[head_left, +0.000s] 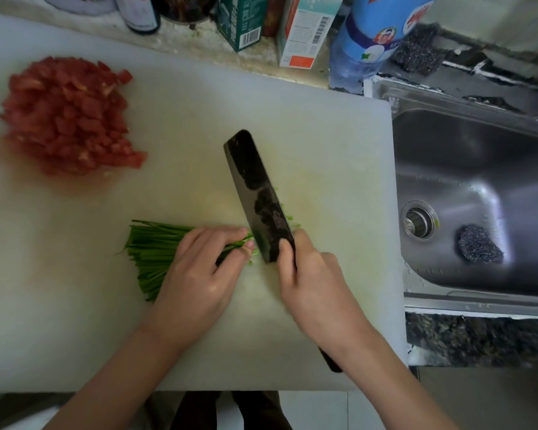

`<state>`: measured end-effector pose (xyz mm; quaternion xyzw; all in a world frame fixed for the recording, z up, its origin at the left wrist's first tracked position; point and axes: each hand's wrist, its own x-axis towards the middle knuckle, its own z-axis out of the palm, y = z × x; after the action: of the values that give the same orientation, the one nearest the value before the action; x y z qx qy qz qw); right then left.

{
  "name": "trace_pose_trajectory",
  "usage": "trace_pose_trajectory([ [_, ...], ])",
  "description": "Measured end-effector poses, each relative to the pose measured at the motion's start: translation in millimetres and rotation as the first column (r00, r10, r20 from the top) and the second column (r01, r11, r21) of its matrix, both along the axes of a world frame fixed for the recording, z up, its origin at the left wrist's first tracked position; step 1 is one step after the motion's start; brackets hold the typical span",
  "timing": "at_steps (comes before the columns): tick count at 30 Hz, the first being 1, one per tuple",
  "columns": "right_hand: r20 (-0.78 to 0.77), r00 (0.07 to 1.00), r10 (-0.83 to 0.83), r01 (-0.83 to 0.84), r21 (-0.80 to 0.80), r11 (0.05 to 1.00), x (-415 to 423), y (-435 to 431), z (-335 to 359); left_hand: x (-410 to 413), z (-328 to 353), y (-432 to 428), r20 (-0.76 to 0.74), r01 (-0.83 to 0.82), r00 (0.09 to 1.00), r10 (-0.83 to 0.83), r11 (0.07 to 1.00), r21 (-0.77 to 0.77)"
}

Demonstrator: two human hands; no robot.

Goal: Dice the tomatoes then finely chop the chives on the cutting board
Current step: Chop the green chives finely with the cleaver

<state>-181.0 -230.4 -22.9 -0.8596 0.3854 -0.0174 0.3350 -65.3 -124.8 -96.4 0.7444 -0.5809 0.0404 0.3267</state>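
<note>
White plastic cutting board [323,135] is carrying diced red tomatoes [66,116] far left, finished. Right hand [314,283] is gripping a dark broad cleaver [258,193], slicing the green chive bundle [149,252] that left hand [199,274] is clamping near centre; chopping is barely starting, judging by few cut bits [290,217].

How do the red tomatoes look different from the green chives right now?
The tomatoes are red, diced into a heap of small cubes; the chives are green, mostly long stalks in a bundle. No hand touches the tomatoes, while the left hand holds the chives down and the right hand holds a cleaver at their end. Both lie on the white cutting board.
</note>
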Motion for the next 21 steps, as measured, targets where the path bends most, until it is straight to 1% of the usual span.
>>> trace_pose_trajectory([
  [3, 0.003, 1.000, -0.005, 0.005, -0.010, 1.000, -11, 7, -1, 0, -1, 1, 0.004, -0.013, 1.000, 0.013, 1.000, -0.002],
  [6, 0.052, 0.999, -0.011, 0.012, -0.016, 1.000, -10, -1, 4, 0, -1, 0, -0.008, -0.027, 1.000, 0.027, 1.000, 0.000],
  [9, 0.086, 0.996, -0.035, 0.031, 0.043, 0.999, -25, -13, 15, 0, -1, -1, -0.021, -0.038, 0.999, 0.038, 0.999, 0.001],
  [13, -0.031, 0.999, -0.006, 0.010, 0.141, 0.990, -59, -11, 17, 1, -2, 0, 0.002, -0.026, 1.000, 0.026, 1.000, -0.004],
  [15, -0.055, 0.998, -0.014, 0.024, 0.178, 0.984, -67, -5, 14, 0, -2, 1, -0.005, -0.028, 1.000, 0.029, 1.000, 0.004],
  [18, -0.030, 0.999, -0.043, 0.048, 0.212, 0.976, -68, 4, 12, 1, -3, 1, 0.039, -0.006, 0.999, 0.005, 1.000, 0.010],
  [21, 0.014, 0.993, -0.115, 0.108, 0.238, 0.965, -62, 14, 9, 4, -5, 2, 0.063, 0.006, 0.998, -0.006, 1.000, 0.003],
])
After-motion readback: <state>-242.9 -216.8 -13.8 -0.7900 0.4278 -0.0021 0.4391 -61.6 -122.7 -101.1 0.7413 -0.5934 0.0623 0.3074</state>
